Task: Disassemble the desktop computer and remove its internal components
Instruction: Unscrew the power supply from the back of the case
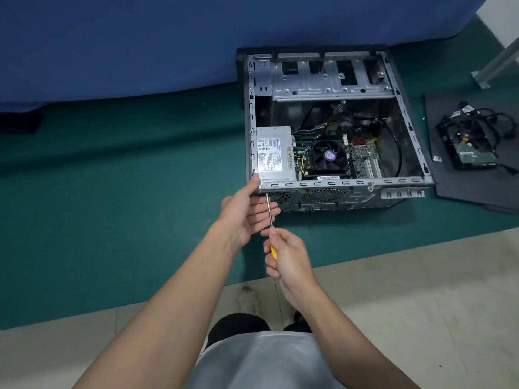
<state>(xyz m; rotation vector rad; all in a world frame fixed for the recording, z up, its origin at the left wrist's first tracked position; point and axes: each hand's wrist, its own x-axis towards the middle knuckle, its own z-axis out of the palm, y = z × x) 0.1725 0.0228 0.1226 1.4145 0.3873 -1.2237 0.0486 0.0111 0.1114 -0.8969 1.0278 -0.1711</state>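
Observation:
An open desktop computer case (404,113) lies on its side on the green floor. Inside it are a grey power supply (276,153) at the near left, a black CPU fan (328,157) and the green motherboard (365,160). My right hand (289,256) grips the yellow handle of a screwdriver (270,211), whose tip meets the case's rear panel at the near left corner. My left hand (244,211) rests against that corner with straight fingers beside the shaft, thumb on the top rim.
A removed hard drive (474,157) with a bundle of black cables (477,119) lies on the dark side panel (460,189) to the right. A blue wall runs behind the case. A metal leg (494,68) stands at far right. My knees are below.

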